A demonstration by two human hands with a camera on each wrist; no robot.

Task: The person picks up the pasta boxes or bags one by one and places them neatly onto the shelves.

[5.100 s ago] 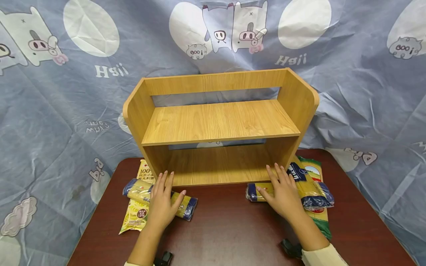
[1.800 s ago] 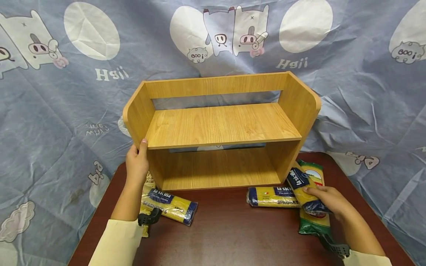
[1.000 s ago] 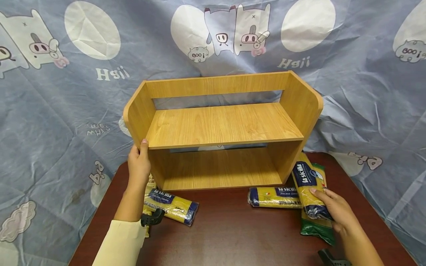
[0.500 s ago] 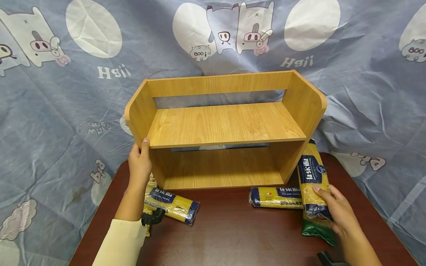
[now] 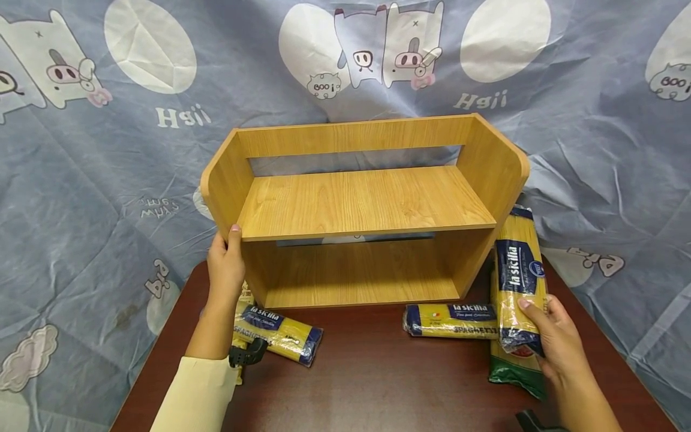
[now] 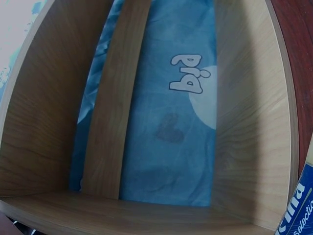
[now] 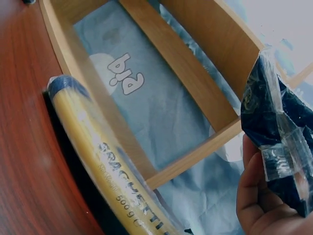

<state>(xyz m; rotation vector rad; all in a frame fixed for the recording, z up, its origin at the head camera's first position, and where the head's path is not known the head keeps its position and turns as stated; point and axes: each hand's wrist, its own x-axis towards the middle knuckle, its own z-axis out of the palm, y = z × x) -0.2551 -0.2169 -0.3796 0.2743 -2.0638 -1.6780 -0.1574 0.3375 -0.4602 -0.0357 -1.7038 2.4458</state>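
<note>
My left hand point(image 5: 225, 264) grips the left side panel of the wooden shelf point(image 5: 367, 201), thumb at the front edge by the middle board. On the right, my right hand point(image 5: 558, 336) holds a yellow and blue pack of spaghetti point(image 5: 520, 276) by its lower end, tilted up beside the shelf's right panel. In the right wrist view the fingers curl round the pack's crinkled dark blue end point(image 7: 281, 132). A second spaghetti pack point(image 5: 450, 321) lies in front of the shelf at right. Under the held pack, a green-ended pasta pack point(image 5: 515, 372) is partly covered.
Another spaghetti pack point(image 5: 281, 333) lies at front left, over a yellow pasta bag point(image 5: 239, 360) mostly hidden by my left arm. Everything stands on a dark red-brown table point(image 5: 367, 372). A blue-grey printed cloth point(image 5: 135, 150) hangs behind.
Both hands were low and spread near the packs at first. My left hand took hold of the shelf side; my right hand gripped the upper right spaghetti pack, raising and turning it more upright.
</note>
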